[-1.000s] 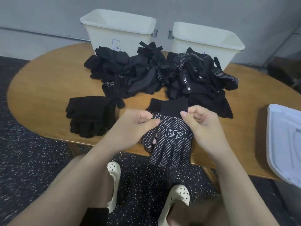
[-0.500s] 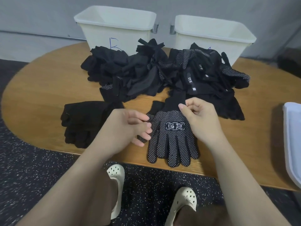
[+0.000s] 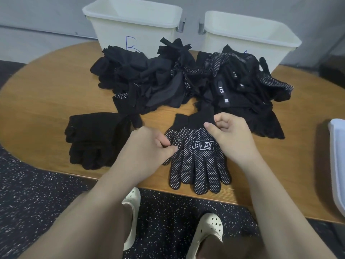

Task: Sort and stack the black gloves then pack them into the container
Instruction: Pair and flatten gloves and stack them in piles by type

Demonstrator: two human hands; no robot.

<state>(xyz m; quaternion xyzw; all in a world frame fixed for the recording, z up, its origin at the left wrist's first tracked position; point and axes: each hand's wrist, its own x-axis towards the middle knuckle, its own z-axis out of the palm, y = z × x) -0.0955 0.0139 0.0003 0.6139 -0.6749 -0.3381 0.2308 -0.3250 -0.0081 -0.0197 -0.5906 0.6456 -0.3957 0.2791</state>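
Note:
A black dotted glove (image 3: pixel 197 161) with a white printed label lies flat near the front edge of the wooden table (image 3: pixel 46 94), fingers toward me. My left hand (image 3: pixel 149 148) pinches its thumb side. My right hand (image 3: pixel 229 135) pinches the glove at the cuff edge. To the left sits a small stack of plain black gloves (image 3: pixel 95 139). A big loose heap of black gloves (image 3: pixel 186 81) fills the table's middle. Behind it stand two white containers: one marked B (image 3: pixel 134 25) on the left, another (image 3: pixel 248 32) on the right.
A white lid or tray (image 3: pixel 337 161) lies at the table's right edge. My feet in white clogs (image 3: pixel 207 232) stand on the dark speckled floor below the table's front edge. A grey wall runs behind the containers.
The dotted glove came down from hanging over the front edge to lying flat on the table. My left hand moved in and pinched its thumb side; my right hand stays at the cuff.

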